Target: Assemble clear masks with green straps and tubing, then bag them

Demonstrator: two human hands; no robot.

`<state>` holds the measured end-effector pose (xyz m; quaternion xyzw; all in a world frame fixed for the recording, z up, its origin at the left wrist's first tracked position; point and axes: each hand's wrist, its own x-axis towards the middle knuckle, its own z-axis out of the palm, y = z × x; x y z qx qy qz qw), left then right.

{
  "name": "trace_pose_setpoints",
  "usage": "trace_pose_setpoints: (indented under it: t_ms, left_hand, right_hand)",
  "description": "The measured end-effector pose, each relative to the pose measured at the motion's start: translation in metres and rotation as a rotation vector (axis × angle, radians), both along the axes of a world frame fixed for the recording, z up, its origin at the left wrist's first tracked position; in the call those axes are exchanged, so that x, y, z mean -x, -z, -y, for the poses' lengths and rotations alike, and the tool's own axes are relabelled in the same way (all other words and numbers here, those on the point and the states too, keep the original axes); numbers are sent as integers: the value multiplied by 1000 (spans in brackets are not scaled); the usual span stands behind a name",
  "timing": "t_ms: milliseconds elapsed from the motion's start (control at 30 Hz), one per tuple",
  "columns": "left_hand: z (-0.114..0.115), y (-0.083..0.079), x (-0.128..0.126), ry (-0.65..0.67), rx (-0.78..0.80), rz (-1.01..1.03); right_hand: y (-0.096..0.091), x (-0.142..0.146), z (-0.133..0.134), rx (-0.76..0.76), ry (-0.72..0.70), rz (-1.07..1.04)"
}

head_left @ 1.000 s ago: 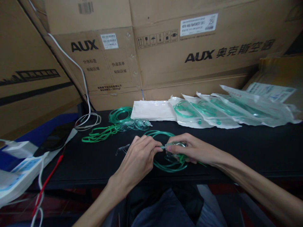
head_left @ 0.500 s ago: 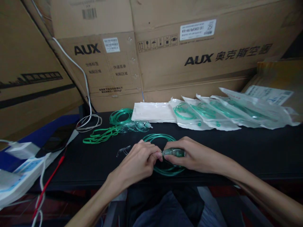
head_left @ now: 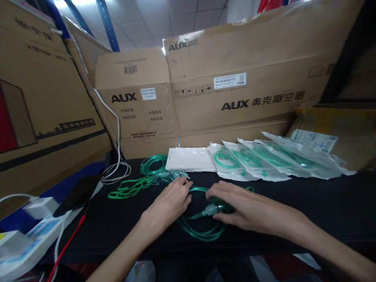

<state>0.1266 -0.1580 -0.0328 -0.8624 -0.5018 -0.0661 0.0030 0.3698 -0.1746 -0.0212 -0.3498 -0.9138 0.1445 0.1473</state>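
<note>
My right hand [head_left: 227,199] is wrapped over a clear green oxygen mask [head_left: 220,203], fingers on top and thumb below. From the mask a clear connector [head_left: 210,210] points left and joins a thin tube. That green tubing [head_left: 202,236] lies coiled on the black table under and between my hands. My left hand [head_left: 170,199] is left of the coil, palm down with fingers stretched forward and thumb apart, nothing visible in it. Its fingertips are near a clear mask with connector [head_left: 176,175], where contact cannot be made out. Green elastic straps [head_left: 129,188] lie beside that.
Behind sit another tubing coil [head_left: 153,163], flat white packets [head_left: 189,158] and several packaged mask sets [head_left: 252,160] in a row. Large cardboard boxes [head_left: 235,94] stand at the back. On the left are a power strip [head_left: 32,235], a phone [head_left: 78,194] and cables.
The view has tilted up. My left hand has let go of the connector end and moved forward-left, fingers stretched. My right hand keeps the mask and has turned over it, palm down.
</note>
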Motion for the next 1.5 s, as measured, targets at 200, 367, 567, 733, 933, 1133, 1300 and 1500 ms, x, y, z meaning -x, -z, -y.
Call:
trace_pose_setpoints:
  t_ms: [200, 367, 567, 733, 933, 1133, 1300, 1500]
  left_hand:
    - [-17, -11, -11, 58, 103, 8]
    - [-27, -12, -19, 73, 84, 26]
    - [-23, -8, -14, 130, 44, 83]
    - [-29, -5, -16, 326, 54, 78]
    - [-35, -8, -23, 259, 24, 60]
    - [-31, -13, -27, 167, -61, 234]
    - [-28, -19, -35, 52, -38, 411]
    - [-33, -20, -45, 8, 147, 440]
  right_hand:
    - [42, -5, -6, -222, 7, -256]
    - [42, 0, 8, 108, 131, -333]
    - [34, 6, 12, 231, 150, -467]
    - [42, 6, 6, 309, 44, -624]
    - [52, 7, -2, 579, 16, -957]
    - [49, 11, -9, 469, 334, -1155]
    - [35, 19, -4, 605, 332, -1254]
    - [39, 29, -9, 810, 133, -1511]
